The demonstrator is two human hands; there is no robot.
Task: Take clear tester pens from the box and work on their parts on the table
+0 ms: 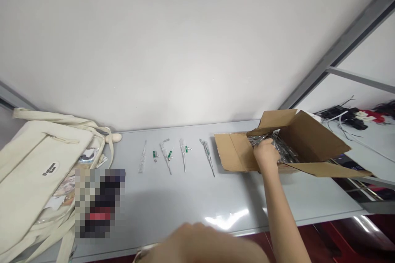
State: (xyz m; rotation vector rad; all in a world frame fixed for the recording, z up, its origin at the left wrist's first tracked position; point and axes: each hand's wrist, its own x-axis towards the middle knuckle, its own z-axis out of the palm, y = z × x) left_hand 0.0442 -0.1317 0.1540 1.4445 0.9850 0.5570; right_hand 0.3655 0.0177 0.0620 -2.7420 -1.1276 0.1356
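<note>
My right hand (267, 154) reaches into an open cardboard box (236, 154), its fingers bent among many clear, thin tool-like pieces (285, 152); what it grips, if anything, is hidden. Large and blurred at the bottom edge is my left hand (200, 244), near the table's front, its fingers not clearly seen. Left of the box, a slim clear tool with a metal shaft (208, 157) lies on the grey table (173, 209). Further left are another clear tool (183, 155), a third with a bent end (166, 157), and a clear empty-looking piece (142, 158). Small green parts (154, 154) lie between them.
A cream bag (27, 172) with straps fills the left side, beside a pixelated dark patch. A grey metal frame (328, 65) rises at the right. Behind the box, black cables (342, 116) and red items (375, 116) lie on another surface. A white wall stands behind.
</note>
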